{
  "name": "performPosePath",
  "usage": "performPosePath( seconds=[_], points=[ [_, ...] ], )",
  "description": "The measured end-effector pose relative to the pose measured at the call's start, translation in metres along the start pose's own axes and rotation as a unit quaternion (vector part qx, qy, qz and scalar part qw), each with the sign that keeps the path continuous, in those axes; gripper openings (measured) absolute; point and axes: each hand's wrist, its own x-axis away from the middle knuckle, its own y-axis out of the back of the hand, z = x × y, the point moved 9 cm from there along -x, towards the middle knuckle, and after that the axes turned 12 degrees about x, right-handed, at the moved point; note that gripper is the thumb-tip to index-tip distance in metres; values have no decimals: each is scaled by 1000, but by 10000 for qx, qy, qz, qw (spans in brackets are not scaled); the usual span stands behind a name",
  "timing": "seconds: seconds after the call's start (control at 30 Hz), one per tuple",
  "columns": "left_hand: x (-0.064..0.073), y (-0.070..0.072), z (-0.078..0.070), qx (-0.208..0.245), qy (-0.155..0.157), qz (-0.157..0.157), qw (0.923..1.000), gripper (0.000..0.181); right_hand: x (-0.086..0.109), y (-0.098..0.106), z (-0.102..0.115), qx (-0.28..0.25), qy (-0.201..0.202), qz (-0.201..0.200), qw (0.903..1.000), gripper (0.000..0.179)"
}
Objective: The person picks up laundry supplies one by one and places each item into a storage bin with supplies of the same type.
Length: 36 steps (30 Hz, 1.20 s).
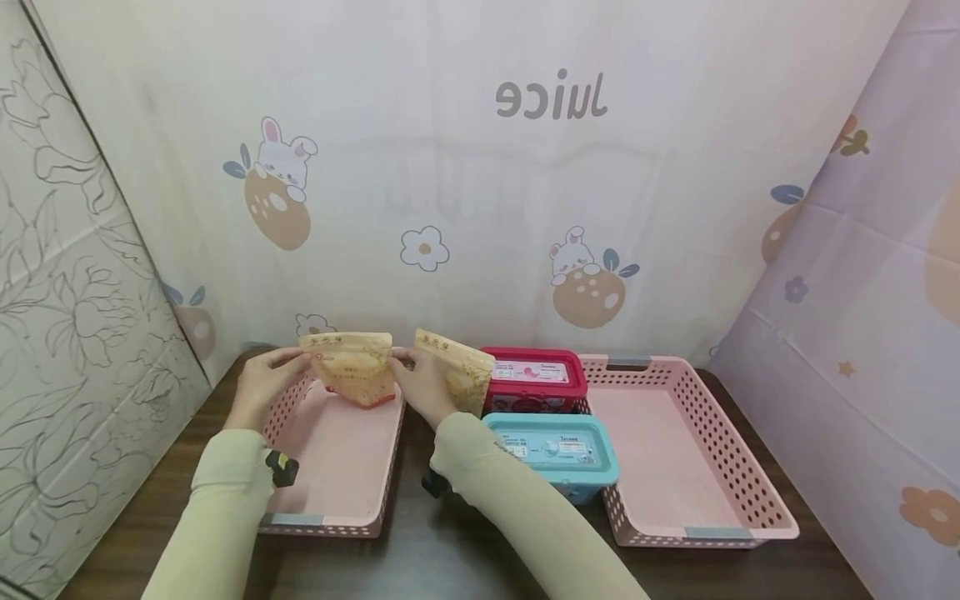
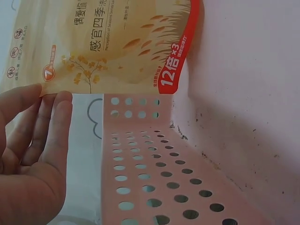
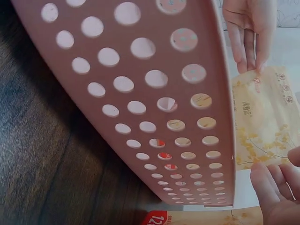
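A yellow stand-up pouch (image 1: 352, 367) with a red bottom corner hangs over the far part of the left pink basket (image 1: 337, 458). My left hand (image 1: 262, 383) pinches its left edge between thumb and fingers, as the left wrist view shows up close. On the opposite edge, my right hand (image 1: 426, 387) grips the pouch near its top corner. The printed front and the red "12" corner show in the left wrist view. A second yellow pouch (image 1: 468, 375) stands just right of my right hand, partly hidden by it.
A red lidded box (image 1: 532, 375) and a light blue lidded box (image 1: 558, 450) sit beside the second pouch. To their right lies another pink basket (image 1: 660, 450). Dark wooden tabletop (image 1: 405, 550) runs underneath, with printed curtains behind and at the sides.
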Motion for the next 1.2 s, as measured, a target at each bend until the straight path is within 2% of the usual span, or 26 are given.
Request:
performPosePath(
  seconds=[0.27, 0.57, 0.8, 1.0, 1.2],
  points=[
    [-6, -1, 6, 6, 166, -12, 9999, 67, -5, -11, -6, 6, -44, 529, 9986, 34],
    [-11, 0, 4, -142, 49, -90, 9998, 64, -7, -12, -5, 31, -77, 595, 9982, 36],
    [-15, -1, 7, -211, 150, -120, 9996, 62, -8, -16, -5, 232, -112, 733, 9970, 41],
    [-18, -3, 8, -200, 219, -29, 9996, 65, -6, -19, -6, 320, -116, 932, 9951, 47],
    [-19, -6, 9, -132, 280, 78, 9995, 68, -5, -18, -8, 360, -129, 958, 9947, 48]
  ],
)
